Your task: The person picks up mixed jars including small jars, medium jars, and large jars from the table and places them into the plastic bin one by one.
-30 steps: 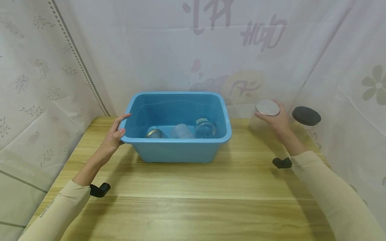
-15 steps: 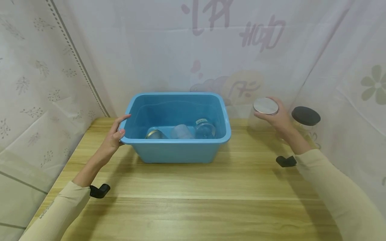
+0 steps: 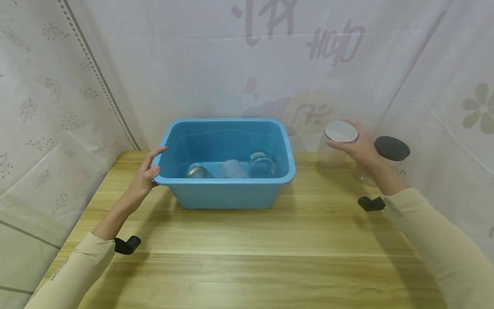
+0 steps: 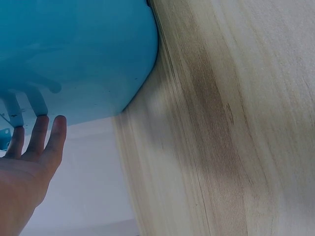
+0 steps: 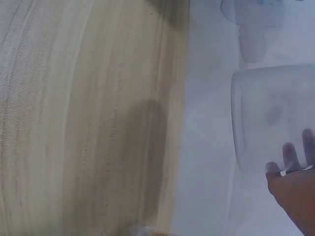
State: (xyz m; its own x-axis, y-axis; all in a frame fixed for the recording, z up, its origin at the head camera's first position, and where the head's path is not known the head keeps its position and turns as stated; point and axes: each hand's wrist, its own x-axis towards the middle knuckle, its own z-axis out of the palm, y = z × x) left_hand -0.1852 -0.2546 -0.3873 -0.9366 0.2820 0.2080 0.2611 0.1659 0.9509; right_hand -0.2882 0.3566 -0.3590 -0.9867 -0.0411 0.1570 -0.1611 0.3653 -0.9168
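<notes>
Head view: left hand (image 3: 143, 178) gripped tub (image 3: 224, 195) rim, right hand (image 3: 362, 150) grasped silver-lidded jar (image 3: 335, 135) near table's (image 3: 247, 240) back edge, black-lidded jar (image 3: 391, 148) just beside; only right wrist view showed space under jar's base; open wood between tub and held jar, more in front

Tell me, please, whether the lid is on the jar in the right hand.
On: in the head view, the silver lid covers the top of the jar.

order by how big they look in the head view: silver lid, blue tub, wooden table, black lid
1. Wooden table
2. Blue tub
3. Silver lid and black lid: too alike to rank
</notes>
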